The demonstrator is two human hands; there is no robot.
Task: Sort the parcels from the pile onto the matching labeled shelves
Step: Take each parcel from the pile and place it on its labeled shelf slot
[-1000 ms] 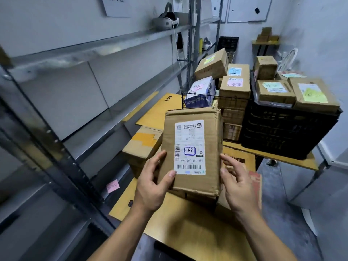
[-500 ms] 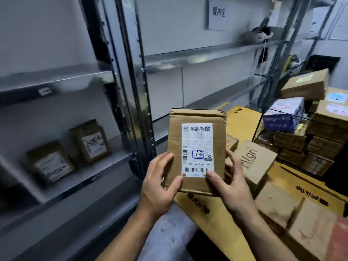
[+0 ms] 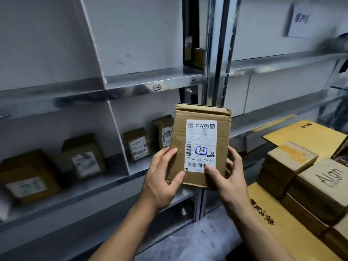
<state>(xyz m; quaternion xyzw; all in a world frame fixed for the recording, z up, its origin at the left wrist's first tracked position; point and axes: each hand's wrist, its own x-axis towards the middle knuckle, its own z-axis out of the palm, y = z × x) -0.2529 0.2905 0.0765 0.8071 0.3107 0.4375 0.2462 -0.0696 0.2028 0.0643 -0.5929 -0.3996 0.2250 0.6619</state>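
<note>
Shelf (image 3: 120,180), left: boxes stored in divided bays.
Left hand (image 3: 162,178), nearer the shelf: fingers (image 3: 170,150) clamped on the parcel's lower left edge.
Parcel (image 3: 201,129): upright, long axis vertical, just right of the bays.
Right hand (image 3: 230,178): clamped on the lower right edge.

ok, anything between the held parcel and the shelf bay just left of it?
Nothing visible blocks the open front of the shelf bay. Left hand and right hand hold the parcel just outside it. Two small parcels stand at the bay's back, bare shelf ahead of them.
</note>
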